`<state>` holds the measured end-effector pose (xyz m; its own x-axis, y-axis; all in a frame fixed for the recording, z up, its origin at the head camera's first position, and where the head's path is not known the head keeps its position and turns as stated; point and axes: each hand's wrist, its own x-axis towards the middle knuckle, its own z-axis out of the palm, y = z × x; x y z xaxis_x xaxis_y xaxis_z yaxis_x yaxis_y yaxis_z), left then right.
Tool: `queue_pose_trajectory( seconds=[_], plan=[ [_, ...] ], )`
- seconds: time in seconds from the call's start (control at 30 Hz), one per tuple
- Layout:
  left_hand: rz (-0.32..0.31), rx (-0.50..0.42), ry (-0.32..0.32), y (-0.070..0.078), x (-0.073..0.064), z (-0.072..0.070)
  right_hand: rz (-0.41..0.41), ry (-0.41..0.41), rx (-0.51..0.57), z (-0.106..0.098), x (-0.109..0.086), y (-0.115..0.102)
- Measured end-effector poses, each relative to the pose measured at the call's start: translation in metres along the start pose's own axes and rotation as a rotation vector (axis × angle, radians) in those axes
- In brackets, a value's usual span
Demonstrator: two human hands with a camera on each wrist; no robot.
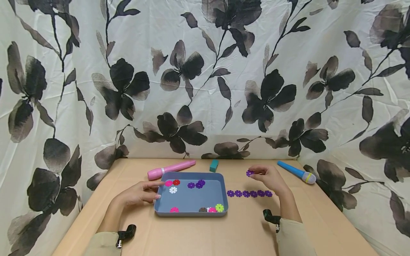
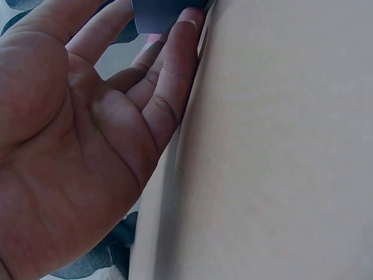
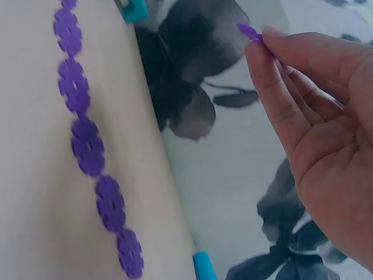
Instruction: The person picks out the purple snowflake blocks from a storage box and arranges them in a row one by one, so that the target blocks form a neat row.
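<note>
The small purple flower-shaped plastic disc (image 1: 248,173), pinched in the fingers of the right hand (image 1: 269,178) above the surface (image 1: 243,227), is best lowered softly so the row of purple flower discs (image 1: 246,195) is not bumped, while the blue-grey plastic tray (image 1: 192,199) is touched by loose fingers of the left hand (image 1: 136,193)

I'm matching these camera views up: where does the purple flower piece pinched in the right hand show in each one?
Head: the held purple piece is right of centre, below mid-height, pinched by the right hand.
Left wrist: not in it.
Right wrist: the held purple piece is near the top, right of centre.
Shared landmark: the floral cloth, visible in all three.
</note>
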<state>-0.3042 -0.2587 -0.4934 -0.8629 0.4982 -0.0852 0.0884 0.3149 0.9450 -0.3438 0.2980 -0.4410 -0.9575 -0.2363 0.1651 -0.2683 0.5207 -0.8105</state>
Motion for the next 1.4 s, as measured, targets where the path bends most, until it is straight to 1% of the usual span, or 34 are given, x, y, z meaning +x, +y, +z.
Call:
queue_pose_trajectory(
  seconds=[0.27, 0.33, 0.5, 0.63, 0.77, 0.87, 1.0, 1.2, 1.3, 1.4],
  plan=[
    [-0.018, 0.004, 0.011, 0.000, 0.000, 0.000, 0.015, 0.064, 0.000, -0.026, -0.009, 0.015],
    [-0.021, 0.004, 0.010, 0.000, 0.000, 0.000, 0.035, 0.067, -0.025, -0.032, -0.011, 0.018],
    [-0.030, 0.011, 0.013, -0.001, 0.001, 0.000, 0.090, 0.071, -0.130, -0.043, -0.019, 0.022],
    [-0.037, 0.019, 0.020, -0.001, 0.000, -0.001, 0.122, 0.063, -0.169, -0.046, -0.022, 0.028],
    [-0.026, 0.027, 0.015, -0.002, 0.001, -0.002, 0.145, 0.039, -0.200, -0.050, -0.026, 0.035],
    [-0.007, 0.015, 0.005, -0.003, 0.001, -0.001, 0.174, 0.018, -0.219, -0.053, -0.028, 0.040],
    [0.010, -0.009, -0.008, -0.003, 0.001, 0.000, 0.202, -0.003, -0.213, -0.055, -0.032, 0.049],
    [0.009, -0.010, -0.003, -0.002, 0.000, 0.000, 0.185, -0.011, -0.235, -0.057, -0.037, 0.059],
    [0.009, -0.006, -0.001, -0.002, 0.000, 0.000, 0.205, -0.014, -0.243, -0.058, -0.040, 0.062],
    [0.009, -0.012, -0.002, -0.002, 0.000, 0.000, 0.254, -0.016, -0.226, -0.058, -0.043, 0.065]
  ],
)
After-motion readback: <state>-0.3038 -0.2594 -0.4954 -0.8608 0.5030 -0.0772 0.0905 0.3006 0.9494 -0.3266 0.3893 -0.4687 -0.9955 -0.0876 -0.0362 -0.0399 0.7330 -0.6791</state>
